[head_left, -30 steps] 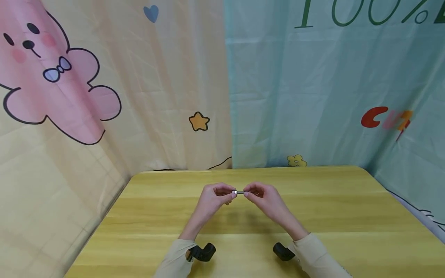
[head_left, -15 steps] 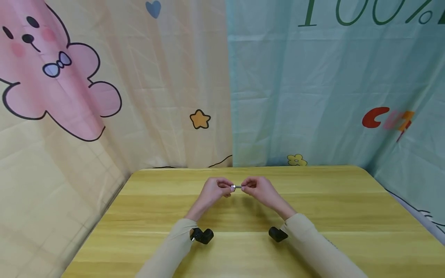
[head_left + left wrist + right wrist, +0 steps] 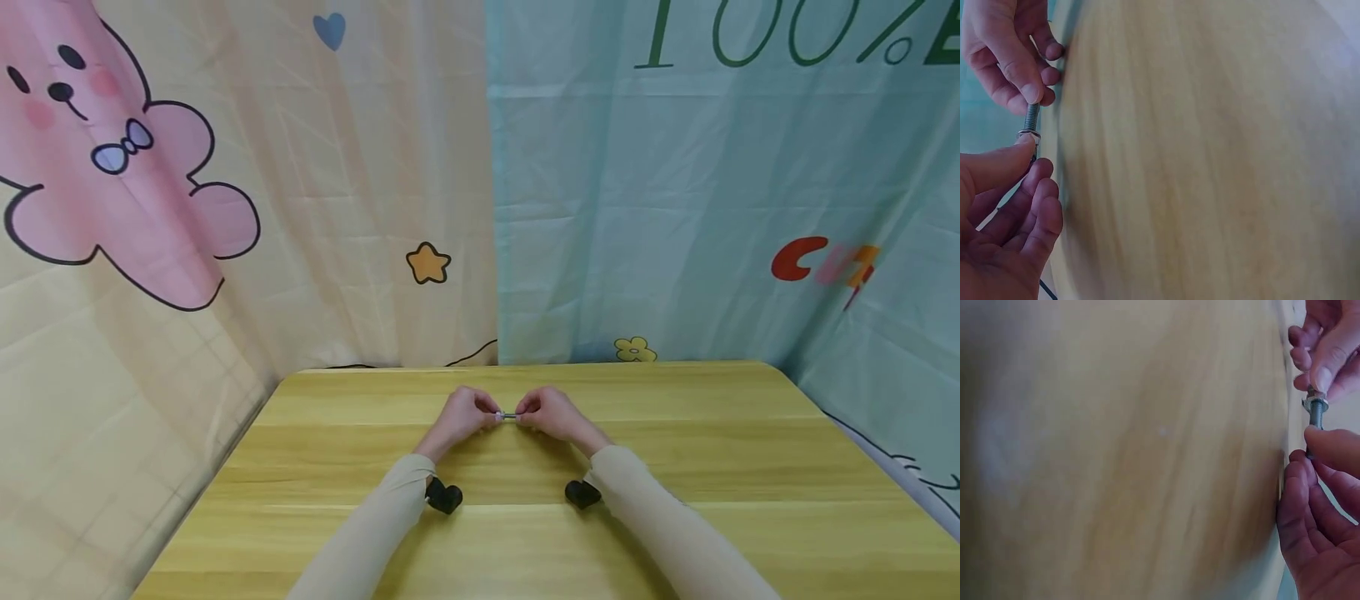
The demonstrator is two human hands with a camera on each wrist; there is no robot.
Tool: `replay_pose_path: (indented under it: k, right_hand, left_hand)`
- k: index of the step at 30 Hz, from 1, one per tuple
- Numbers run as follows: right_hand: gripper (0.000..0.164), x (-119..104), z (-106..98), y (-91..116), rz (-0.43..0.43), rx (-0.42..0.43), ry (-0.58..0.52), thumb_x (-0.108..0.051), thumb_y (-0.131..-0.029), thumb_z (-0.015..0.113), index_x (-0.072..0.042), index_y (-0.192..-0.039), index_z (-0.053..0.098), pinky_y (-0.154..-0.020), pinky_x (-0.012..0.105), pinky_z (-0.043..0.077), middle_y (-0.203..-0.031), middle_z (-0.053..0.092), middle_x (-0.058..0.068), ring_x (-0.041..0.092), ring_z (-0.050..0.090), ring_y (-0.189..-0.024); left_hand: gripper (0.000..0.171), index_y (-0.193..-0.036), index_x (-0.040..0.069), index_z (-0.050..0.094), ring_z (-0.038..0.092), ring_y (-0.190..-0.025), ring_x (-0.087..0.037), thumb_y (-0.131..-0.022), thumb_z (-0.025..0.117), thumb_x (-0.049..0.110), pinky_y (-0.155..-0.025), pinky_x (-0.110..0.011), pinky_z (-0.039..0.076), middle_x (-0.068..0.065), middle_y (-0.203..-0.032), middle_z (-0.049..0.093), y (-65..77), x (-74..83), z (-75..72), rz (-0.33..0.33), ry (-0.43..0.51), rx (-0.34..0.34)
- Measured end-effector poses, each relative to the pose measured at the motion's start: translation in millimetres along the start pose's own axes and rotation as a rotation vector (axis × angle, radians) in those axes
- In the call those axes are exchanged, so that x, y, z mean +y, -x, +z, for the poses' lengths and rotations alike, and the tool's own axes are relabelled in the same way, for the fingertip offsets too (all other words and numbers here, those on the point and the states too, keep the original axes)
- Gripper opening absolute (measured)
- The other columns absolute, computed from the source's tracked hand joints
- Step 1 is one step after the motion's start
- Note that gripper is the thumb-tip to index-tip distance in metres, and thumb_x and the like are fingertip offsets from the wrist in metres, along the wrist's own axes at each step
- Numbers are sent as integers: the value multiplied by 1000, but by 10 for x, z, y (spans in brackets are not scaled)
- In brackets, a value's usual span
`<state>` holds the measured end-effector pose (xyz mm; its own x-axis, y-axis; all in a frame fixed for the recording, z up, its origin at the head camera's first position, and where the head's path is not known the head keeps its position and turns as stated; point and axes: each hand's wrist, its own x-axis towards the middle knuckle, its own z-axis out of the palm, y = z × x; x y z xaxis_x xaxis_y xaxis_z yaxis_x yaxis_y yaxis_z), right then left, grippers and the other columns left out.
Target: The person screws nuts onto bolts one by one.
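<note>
Between my two hands, a small metal bolt (image 3: pixel 509 416) lies roughly level above the wooden table. My left hand (image 3: pixel 461 419) pinches its left end between thumb and forefinger. From the other side, the thumb and fingers of my right hand (image 3: pixel 553 415) pinch the far end of the shank. Close up in the left wrist view, the threaded shank (image 3: pixel 1032 117) is grey, and a wider ring sits beside the left thumb. A nut-like collar (image 3: pixel 1315 401) shows at the left fingertips in the right wrist view. The gripped ends of the bolt are hidden by fingers.
The light wooden table (image 3: pixel 480 542) reaches back to a printed curtain (image 3: pixel 562 208), which also hangs along both sides. Below each hand, a black wrist camera (image 3: pixel 444 497) juts inward from the sleeve.
Both forearms reach farther forward over the table, and the wrists have come nearer each other. Less of the bolt shows between the fingers. Both hands keep their pinch on it.
</note>
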<state>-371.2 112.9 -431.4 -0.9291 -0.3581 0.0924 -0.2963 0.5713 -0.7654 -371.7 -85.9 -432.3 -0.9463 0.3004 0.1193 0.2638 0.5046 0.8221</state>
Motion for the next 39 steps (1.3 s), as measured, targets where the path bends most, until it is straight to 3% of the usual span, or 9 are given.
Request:
replay_pose_path:
  k: [7,18,39]
  right_hand:
    - [6,-9,0,-21,-15,-15,86,-8,-86,76,-5,-84,72,-62,26,43,-75,64,-2,12,51,-66]
    - [4,102,-38,19,-10,-32,50,-8,-85,76,-6,-89,76,-74,30,45,-83,71,-1,13,54,-76]
    - [7,97,-32,23,48,-38,-6,-6,-85,76,-6,-92,77,-77,31,46,-88,71,0,14,56,-80]
  left_hand:
    - [4,-82,1,75,54,-63,-9,-82,79,3,-58,-23,46,-1,-73,67,1,-53,20,9,-36,2]
    - [4,-85,7,77,53,-70,-11,-83,79,9,-65,-26,42,2,-79,69,20,-120,39,2,-52,-37]
    - [9,-90,4,77,54,-73,-12,-82,79,9,-67,-26,43,-1,-85,71,15,-166,41,-47,55,-49]
